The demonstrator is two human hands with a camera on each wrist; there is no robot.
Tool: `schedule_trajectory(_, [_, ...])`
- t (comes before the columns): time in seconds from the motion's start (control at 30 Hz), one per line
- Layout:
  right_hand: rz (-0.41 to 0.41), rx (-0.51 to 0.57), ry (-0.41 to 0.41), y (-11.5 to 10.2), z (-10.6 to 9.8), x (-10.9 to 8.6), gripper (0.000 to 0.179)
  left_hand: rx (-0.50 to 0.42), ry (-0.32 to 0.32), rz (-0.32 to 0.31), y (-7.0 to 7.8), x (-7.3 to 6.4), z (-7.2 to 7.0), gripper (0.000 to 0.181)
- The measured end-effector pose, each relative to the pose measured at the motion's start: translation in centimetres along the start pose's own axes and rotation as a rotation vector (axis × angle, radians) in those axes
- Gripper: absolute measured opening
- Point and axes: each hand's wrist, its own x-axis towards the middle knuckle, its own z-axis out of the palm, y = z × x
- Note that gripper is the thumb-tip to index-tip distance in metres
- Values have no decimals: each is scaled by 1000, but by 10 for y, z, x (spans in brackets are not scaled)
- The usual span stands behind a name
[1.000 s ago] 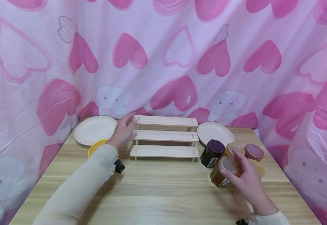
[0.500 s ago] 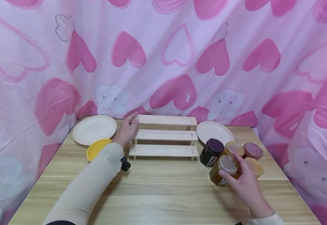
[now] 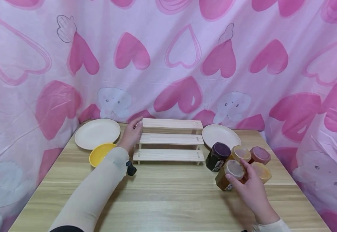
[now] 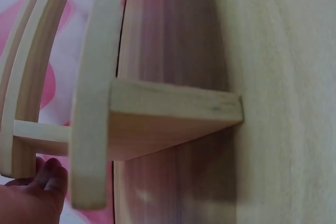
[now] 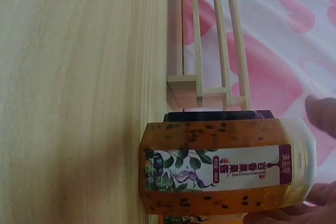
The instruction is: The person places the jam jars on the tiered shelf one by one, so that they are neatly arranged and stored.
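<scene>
At the left end of the three-tier wooden display rack (image 3: 168, 155), my left hand (image 3: 131, 133) holds the end of the top tier with bent fingers. Its fingers (image 4: 51, 176) show beside the board's end in the left wrist view, partly hidden by the rack. My right hand (image 3: 252, 190) is spread around the lid of an amber jar of passion fruit jam (image 5: 210, 161), which stands upright on the table. The right wrist view shows the thumb (image 5: 323, 115) apart from the lid and the other fingers close along its opposite side.
A dark jar (image 3: 218, 157), a yellow-lidded jar (image 3: 262, 172), a pink-lidded jar (image 3: 260, 155) and a pale-lidded jar (image 3: 242, 152) stand close around the amber one. White plates (image 3: 97, 133) flank the rack, one behind the jars. A yellow bowl (image 3: 100, 155) sits near my left forearm.
My left hand has shifted slightly right along the rack's left end, uncovering more of the yellow bowl. My right hand stays around the amber jar, almost still.
</scene>
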Motion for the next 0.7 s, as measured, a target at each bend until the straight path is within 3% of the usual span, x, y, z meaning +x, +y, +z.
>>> schedule_trajectory(0.2, [5,-6,12,-3,1,1,74,-74,-8,21,-4,4,2,50])
schedule_trajectory(0.4, [39,11,-9,1,4,2,79,-106,-13,27,-8,8,2,49])
schedule_trajectory(0.7, [88,62,-35,5,8,2,82,-82,-39,4,-7,10,1,49])
